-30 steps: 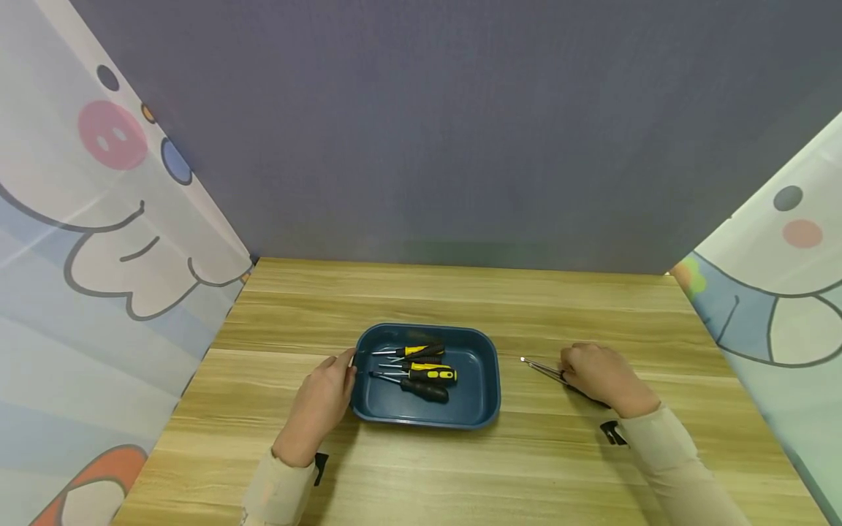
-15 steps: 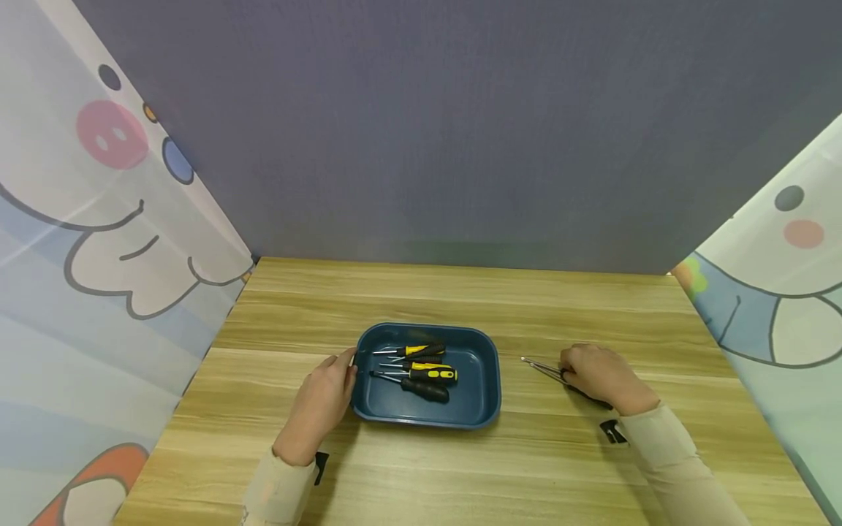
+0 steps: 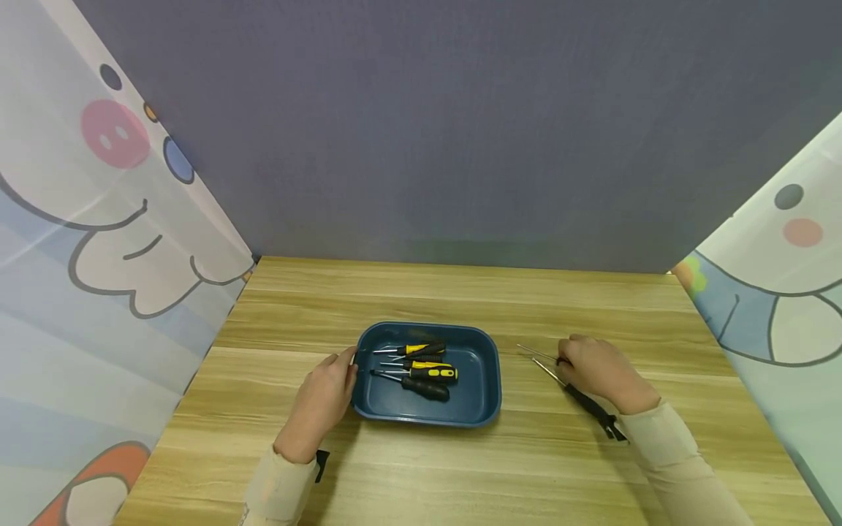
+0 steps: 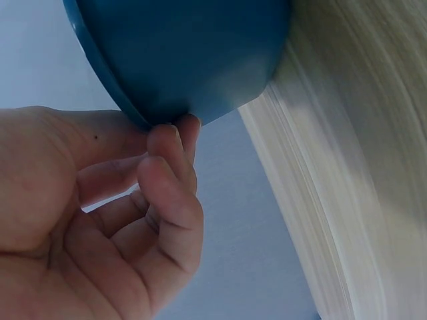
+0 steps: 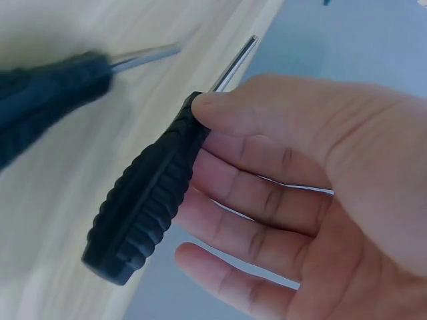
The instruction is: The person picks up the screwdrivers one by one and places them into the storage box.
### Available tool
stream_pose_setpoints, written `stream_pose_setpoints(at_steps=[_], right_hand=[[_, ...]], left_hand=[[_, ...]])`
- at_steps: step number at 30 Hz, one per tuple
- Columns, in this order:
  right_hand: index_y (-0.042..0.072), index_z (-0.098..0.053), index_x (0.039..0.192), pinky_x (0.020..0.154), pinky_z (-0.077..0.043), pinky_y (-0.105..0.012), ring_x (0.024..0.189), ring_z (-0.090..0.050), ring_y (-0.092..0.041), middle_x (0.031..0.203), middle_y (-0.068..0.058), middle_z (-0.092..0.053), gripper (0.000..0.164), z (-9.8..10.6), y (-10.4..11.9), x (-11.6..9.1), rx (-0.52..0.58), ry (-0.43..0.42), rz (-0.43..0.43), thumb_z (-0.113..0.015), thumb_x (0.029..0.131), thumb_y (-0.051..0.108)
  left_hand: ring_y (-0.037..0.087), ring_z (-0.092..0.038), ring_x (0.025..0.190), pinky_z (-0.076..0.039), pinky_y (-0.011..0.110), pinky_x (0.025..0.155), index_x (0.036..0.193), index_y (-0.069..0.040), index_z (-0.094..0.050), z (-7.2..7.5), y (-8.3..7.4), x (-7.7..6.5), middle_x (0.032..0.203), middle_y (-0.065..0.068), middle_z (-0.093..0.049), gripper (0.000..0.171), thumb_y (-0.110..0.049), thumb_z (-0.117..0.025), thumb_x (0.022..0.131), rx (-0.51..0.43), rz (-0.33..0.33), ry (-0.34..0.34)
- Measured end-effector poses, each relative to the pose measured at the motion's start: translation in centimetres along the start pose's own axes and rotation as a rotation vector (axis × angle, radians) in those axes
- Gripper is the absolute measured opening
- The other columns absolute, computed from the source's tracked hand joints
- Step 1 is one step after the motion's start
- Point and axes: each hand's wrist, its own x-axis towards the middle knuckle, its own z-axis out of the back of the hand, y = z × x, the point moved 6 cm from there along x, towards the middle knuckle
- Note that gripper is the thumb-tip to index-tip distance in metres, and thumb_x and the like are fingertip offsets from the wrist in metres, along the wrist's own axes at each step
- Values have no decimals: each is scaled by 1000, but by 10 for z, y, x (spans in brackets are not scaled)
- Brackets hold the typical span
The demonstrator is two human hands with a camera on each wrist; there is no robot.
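With thumb and fingers, my left hand (image 3: pixel 322 398) pinches the rim at the left end of a dark blue tray (image 3: pixel 470 405). In the tray lie several screwdrivers, among them a yellow-and-black screwdriver (image 3: pixel 434 375) and a black-handled screwdriver (image 3: pixel 426 389). To the right of the tray, my right hand (image 3: pixel 601 372) holds a screwdriver (image 5: pixel 143 200) with a ribbed black handle, pinched near the shaft end. Its handle is hidden under the hand in the head view. A second black-handled screwdriver (image 3: pixel 588 404) lies on the table just below that hand, shaft towards the tray.
The tray stands on a wood-grain table (image 3: pixel 421 475). A grey wall panel (image 3: pixel 460 146) rises at the back edge. Printed cloth curtains (image 3: pixel 59 329) hang at both sides.
My right hand has drawn one screwdriver up and away from the other, which stays on the table; their shafts now stand apart. My left hand and the tray have hardly moved.
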Motion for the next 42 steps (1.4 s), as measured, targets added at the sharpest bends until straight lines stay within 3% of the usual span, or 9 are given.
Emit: stream_pose_setpoints(at_steps=[6, 13, 19, 26, 32, 36, 42], right_hand=[[16, -54, 71, 50, -33, -30, 56, -36, -10, 68, 5, -42, 26, 16, 15, 6, -17, -41, 36, -70, 87, 4], [12, -61, 77, 51, -38, -28, 57, -40, -7, 70, 5, -48, 19, 38, 49, 24, -86, -66, 114, -76, 86, 6], [14, -53, 68, 50, -31, -25, 54, -33, -9, 64, 5, -40, 28, 43, 85, 48, -148, -99, 212, -71, 85, 0], [11, -64, 78, 58, -48, -32, 59, -50, -13, 71, 2, -53, 17, 40, 127, 76, -205, -48, 259, -79, 84, 15], [12, -67, 81, 65, -52, -37, 67, -60, -17, 75, 1, -60, 13, 27, 158, 98, -193, -8, 321, -78, 85, 17], [14, -66, 77, 58, -49, -34, 58, -53, -13, 68, 2, -59, 13, 15, 174, 111, -182, 27, 327, -76, 86, 14], [17, -56, 63, 46, -27, -26, 51, -29, -9, 56, 4, -43, 32, -4, 189, 118, -167, 56, 353, -75, 88, 12]], left_hand=[[29, -63, 66, -54, 44, 59, 122, 6, -65, -1, 1, 1, 82, 14, -63, 29, -1, -67, 93, 3, -2, -5], [31, -64, 69, -54, 45, 59, 122, 6, -65, -1, 2, 0, 84, 15, -64, 30, 0, -67, 93, 0, 6, -5], [31, -64, 69, -54, 45, 60, 122, 6, -65, -3, 2, 2, 85, 15, -64, 29, -1, -66, 94, 2, 3, 1], [33, -65, 70, -55, 48, 62, 123, 5, -64, -3, 2, 1, 86, 15, -64, 29, -2, -65, 95, 1, 15, 18], [34, -65, 71, -54, 48, 62, 122, 6, -64, -2, 3, 1, 85, 16, -64, 29, 0, -66, 94, -8, -5, -9], [34, -65, 71, -55, 48, 63, 121, 7, -64, -2, 2, 1, 85, 17, -64, 28, 0, -66, 94, -8, -9, -10], [34, -65, 70, -55, 48, 62, 121, 7, -65, -1, 0, 0, 84, 16, -64, 28, 1, -66, 93, -12, -10, -19]])
